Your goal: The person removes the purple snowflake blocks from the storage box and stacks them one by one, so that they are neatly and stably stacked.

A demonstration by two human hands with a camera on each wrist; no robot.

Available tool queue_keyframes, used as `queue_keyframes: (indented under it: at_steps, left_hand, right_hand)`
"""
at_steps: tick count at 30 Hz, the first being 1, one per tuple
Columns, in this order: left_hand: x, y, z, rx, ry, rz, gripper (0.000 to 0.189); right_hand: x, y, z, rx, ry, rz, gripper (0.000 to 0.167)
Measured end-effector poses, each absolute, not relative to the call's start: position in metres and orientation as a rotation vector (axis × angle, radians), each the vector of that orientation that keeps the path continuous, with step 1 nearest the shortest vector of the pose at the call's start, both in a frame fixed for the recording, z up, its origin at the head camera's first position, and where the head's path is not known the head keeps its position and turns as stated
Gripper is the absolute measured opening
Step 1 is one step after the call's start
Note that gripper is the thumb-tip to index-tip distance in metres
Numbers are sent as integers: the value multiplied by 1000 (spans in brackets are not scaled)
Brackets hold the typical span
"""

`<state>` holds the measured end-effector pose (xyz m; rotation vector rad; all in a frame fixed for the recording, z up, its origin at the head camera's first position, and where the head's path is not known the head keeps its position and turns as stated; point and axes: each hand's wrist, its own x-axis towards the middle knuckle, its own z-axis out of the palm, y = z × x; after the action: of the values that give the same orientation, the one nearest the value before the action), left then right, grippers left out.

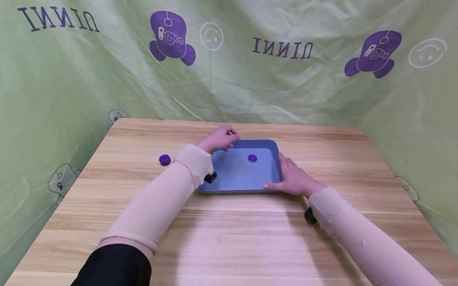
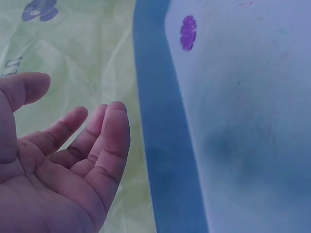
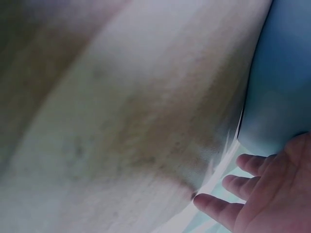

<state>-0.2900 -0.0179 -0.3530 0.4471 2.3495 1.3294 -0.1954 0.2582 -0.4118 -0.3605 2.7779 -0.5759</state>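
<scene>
A blue rectangular tray (image 1: 239, 191) lies on the table, with one purple flower-shaped disc (image 1: 252, 158) on its floor; the disc also shows in the left wrist view. Over the tray's far left corner hovers my left hand (image 1: 220, 139). Its fingers (image 2: 114, 136) are loosely bent with nothing between them, and the thumb stands apart. My right hand (image 1: 295, 177) rests against the tray's right side, fingers extended along the outer wall and the thumb reaching over the near right corner. In the right wrist view its fingers (image 3: 218, 208) are spread and straight.
A second purple flower-shaped piece (image 1: 164, 160) sits on the wooden table (image 1: 232, 238), left of the tray beside the left forearm. A green printed cloth (image 1: 229, 87) hangs behind and at both sides. Small black devices (image 1: 210, 176) are strapped under the wrists.
</scene>
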Motion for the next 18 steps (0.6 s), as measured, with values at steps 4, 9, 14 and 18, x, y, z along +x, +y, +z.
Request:
queue_keyframes:
  at_steps: [4, 9, 14, 18]
  left_hand:
    - [-292, -8, -359, 479, 2403, 1213, 36]
    - [-294, 5, -367, 471, 2458, 1068, 33]
    - [-293, 18, -373, 482, 2500, 979, 31]
    - [-288, 24, -375, 528, 2515, 939, 30]
  right_hand:
    - [-195, 258, -411, -362, 2777, -574, 133]
    - [-194, 258, -411, -366, 2774, -574, 132]
    - [-195, 258, -411, -376, 2766, -552, 133]
    - [-196, 259, -411, -376, 2773, -532, 133]
